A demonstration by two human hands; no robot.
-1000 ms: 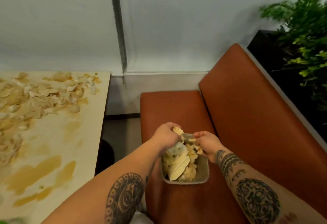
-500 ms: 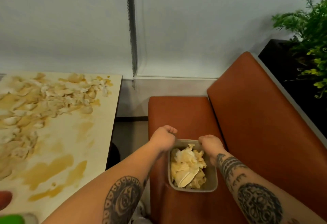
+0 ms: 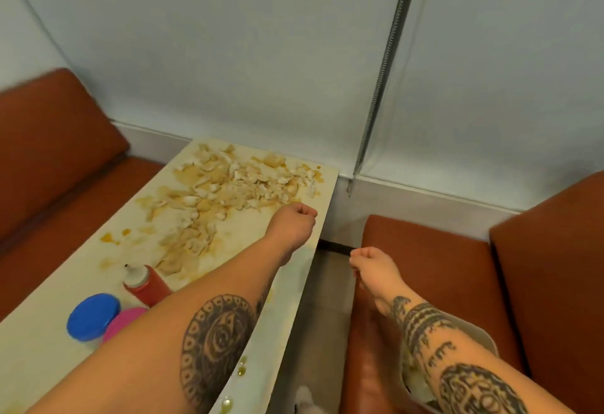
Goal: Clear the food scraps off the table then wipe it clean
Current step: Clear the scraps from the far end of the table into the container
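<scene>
Left hand: fingers clenched, nothing showing in them. Half a second ago it was at the tub's rim; now I am holding it out over the right edge of the bench, just beside the scraps.

Right hand: fingers curled in, gripping nothing visible. It is off the tub too, and I am hanging it over the gap between the bench and the orange seat.

Food scraps: pale pieces lying in a heap on the far half of the bench, with brown sauce smears around them.

Tub: sitting on the seat, mostly hidden under my right forearm.

Now in view on the near bench: red squeeze bottle, blue lid, pink lid.
</scene>
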